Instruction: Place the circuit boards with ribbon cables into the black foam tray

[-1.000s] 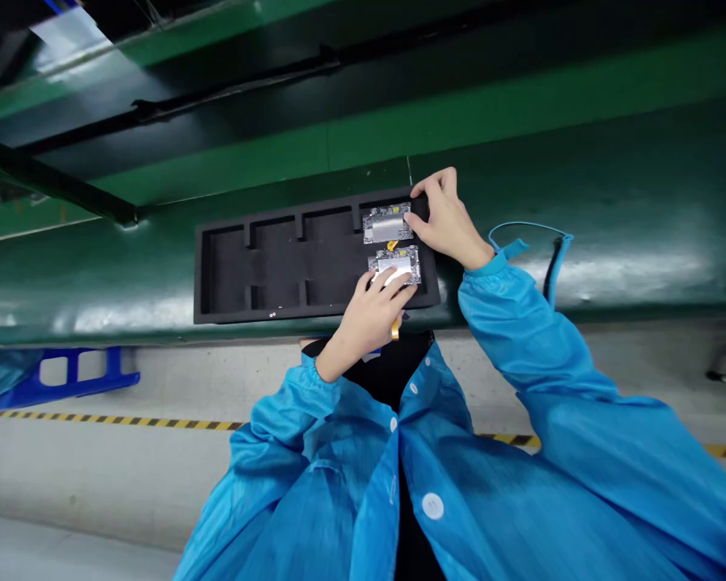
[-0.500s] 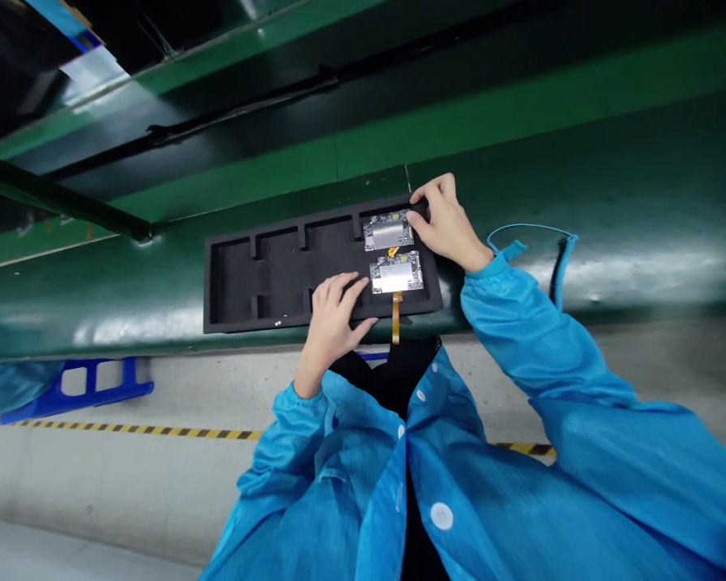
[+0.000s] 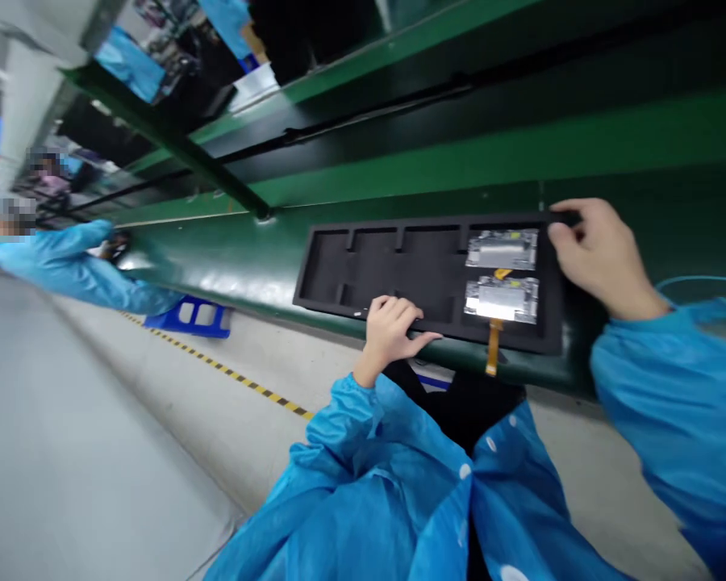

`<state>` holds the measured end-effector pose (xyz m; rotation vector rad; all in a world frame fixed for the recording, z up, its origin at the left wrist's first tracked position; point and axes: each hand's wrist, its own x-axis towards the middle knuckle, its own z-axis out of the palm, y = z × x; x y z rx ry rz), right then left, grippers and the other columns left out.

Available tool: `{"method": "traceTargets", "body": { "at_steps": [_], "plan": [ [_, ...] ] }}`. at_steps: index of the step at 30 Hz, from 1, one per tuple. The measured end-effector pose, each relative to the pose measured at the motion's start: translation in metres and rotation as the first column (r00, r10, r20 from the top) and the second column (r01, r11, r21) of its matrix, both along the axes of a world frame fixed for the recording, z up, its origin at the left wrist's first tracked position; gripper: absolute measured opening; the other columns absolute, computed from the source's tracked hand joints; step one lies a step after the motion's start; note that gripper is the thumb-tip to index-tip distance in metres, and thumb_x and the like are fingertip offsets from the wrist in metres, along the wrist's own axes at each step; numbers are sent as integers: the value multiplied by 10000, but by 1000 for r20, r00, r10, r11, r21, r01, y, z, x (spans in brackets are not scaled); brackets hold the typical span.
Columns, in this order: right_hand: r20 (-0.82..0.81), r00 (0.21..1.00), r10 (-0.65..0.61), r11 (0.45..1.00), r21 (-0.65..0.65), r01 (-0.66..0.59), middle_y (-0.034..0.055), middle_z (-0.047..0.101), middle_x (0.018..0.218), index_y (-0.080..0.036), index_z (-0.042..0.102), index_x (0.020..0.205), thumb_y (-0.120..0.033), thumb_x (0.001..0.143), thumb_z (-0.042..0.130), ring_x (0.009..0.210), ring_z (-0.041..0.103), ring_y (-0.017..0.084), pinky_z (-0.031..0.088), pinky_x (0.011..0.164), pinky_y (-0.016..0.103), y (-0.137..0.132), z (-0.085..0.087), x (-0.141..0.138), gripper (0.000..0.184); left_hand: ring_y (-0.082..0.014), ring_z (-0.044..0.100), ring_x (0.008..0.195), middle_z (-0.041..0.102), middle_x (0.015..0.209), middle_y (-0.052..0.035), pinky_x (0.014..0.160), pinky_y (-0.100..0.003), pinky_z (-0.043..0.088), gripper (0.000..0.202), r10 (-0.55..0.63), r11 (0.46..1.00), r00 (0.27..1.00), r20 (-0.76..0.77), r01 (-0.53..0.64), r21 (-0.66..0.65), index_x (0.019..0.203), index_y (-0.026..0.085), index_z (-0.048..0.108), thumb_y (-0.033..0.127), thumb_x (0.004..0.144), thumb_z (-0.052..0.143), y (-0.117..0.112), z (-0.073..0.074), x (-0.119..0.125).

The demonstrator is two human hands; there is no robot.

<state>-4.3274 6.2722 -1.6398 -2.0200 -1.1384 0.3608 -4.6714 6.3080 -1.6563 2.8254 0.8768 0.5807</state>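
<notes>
A black foam tray (image 3: 423, 274) with several pockets lies on a green conveyor belt (image 3: 230, 258). Two silver circuit modules sit in its right-hand pockets, the far module (image 3: 501, 248) above the near module (image 3: 501, 298), which has an orange ribbon cable (image 3: 492, 349) hanging over the tray's front edge. My left hand (image 3: 392, 329) grips the tray's near edge, fingers curled over it. My right hand (image 3: 598, 252) pinches the tray's far right corner.
Another person's blue sleeve (image 3: 78, 266) reaches onto the belt at the left. A blue frame (image 3: 187, 316) stands under the belt. A yellow-black striped line (image 3: 218, 367) runs along the grey floor. Dark rails run along the belt's far side.
My left hand left the near module and slid left onto the tray's near edge. My right hand moved from the far module to the tray's corner. The view swung left.
</notes>
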Motion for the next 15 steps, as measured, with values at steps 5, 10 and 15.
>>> {"method": "traceTargets", "body": {
  "at_steps": [5,10,15],
  "plan": [
    [-67,994,-92,995,28,94,237,660,1238,-249,694,1084,-420,749,696,738,601,236,509,884,541,3,4,-1,376,-254,711,981,810,1016,-87,1074,-458,415,522,-28,990,997,-71,17,-142,1023,207,760,714,1013,634,11,3,9],
    [-92,988,-121,985,111,131,240,610,1271,-293,609,980,-417,603,684,684,573,243,520,882,592,4,8,-2,404,-262,705,1025,799,1036,-95,1117,-469,402,496,-39,985,997,-68,27,-172,1061,199,762,677,1026,637,27,8,26],
    [-97,983,-157,979,113,168,183,550,1118,-319,540,872,-422,587,694,715,610,278,542,842,595,4,17,-7,339,-274,705,1100,797,1090,-100,1162,-468,391,425,-104,976,994,-29,96,-195,1090,205,766,613,1014,673,44,14,38]
  ]
}}
